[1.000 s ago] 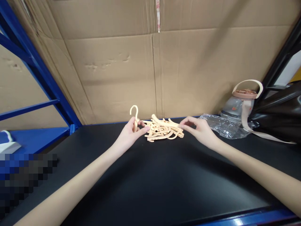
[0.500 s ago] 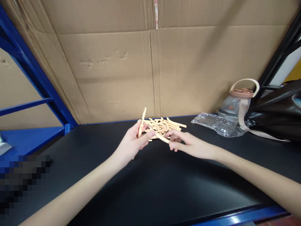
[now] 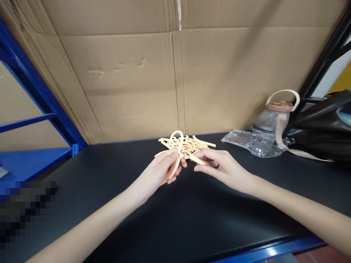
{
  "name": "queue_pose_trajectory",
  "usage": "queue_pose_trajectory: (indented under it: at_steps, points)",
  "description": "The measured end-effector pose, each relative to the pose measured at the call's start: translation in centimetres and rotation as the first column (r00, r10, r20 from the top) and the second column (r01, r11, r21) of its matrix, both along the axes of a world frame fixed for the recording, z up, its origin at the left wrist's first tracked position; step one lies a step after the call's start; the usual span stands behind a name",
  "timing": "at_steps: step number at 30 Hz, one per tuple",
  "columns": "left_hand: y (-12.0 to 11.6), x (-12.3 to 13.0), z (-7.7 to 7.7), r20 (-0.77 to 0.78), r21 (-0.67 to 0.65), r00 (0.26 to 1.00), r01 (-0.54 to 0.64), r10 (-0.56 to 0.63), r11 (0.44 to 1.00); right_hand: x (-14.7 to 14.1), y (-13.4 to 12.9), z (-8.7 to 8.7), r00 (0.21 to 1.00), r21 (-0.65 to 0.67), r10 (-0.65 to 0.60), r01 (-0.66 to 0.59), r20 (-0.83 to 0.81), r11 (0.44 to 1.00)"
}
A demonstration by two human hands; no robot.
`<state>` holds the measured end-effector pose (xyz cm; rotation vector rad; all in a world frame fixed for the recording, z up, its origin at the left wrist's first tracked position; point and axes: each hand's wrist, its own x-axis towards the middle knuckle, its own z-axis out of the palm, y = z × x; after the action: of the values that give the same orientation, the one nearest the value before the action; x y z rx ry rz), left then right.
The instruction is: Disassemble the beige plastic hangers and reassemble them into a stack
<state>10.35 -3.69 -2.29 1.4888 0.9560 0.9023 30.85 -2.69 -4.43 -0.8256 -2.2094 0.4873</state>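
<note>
My left hand (image 3: 163, 165) is closed around a cream plastic hanger part with a hook (image 3: 179, 138). Its hook curls upward above my thumb, and a bent arm runs down past my fingers. Between the fingers of my right hand (image 3: 219, 164) is a straight cream hanger arm (image 3: 197, 159), its free end pointing left at the hooked part. Whether the two pieces touch is hard to make out. Right behind my hands lies a pile of similar cream hanger parts (image 3: 204, 142), partly hidden by my fingers.
The black tabletop (image 3: 175, 219) has a blue front edge, with a cardboard wall (image 3: 123, 91) behind it. On the right stand a clear plastic bag (image 3: 246, 143), a strapped bottle (image 3: 270, 120) and a black bag (image 3: 318, 128). A blue frame (image 3: 60, 124) rises at left.
The hanger part in my left hand has turned, so its hook now shows upward. My right hand has moved slightly right, and its piece now sits apart from my left thumb.
</note>
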Motion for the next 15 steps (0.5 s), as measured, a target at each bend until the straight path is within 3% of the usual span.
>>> queue_pose_trajectory:
  at_steps: [3, 6, 10, 15]
  points:
    - [0.24, -0.48, -0.13, -0.12, 0.081, 0.993, 0.031, -0.021, 0.996, 0.49, 0.44, -0.15, 0.993, 0.142, -0.073, 0.06, 0.094, 0.988]
    - [0.29, -0.78, -0.09, -0.171, 0.06, 0.985, 0.028, -0.018, 0.998, 0.83, 0.64, -0.06, 0.979, 0.258, -0.136, 0.094, 0.152, 0.962]
    - [0.36, -0.94, 0.04, -0.195, 0.017, 0.98, 0.047, -0.042, 0.999, 1.0, 0.92, -0.04, 0.957, 0.393, -0.144, 0.035, 0.25, 0.919]
    - [0.69, -1.0, -0.13, -0.219, 0.023, 0.972, 0.096, -0.089, 0.995, 0.67, 1.08, -0.25, 0.946, 0.383, -0.106, -0.02, 0.306, 0.924]
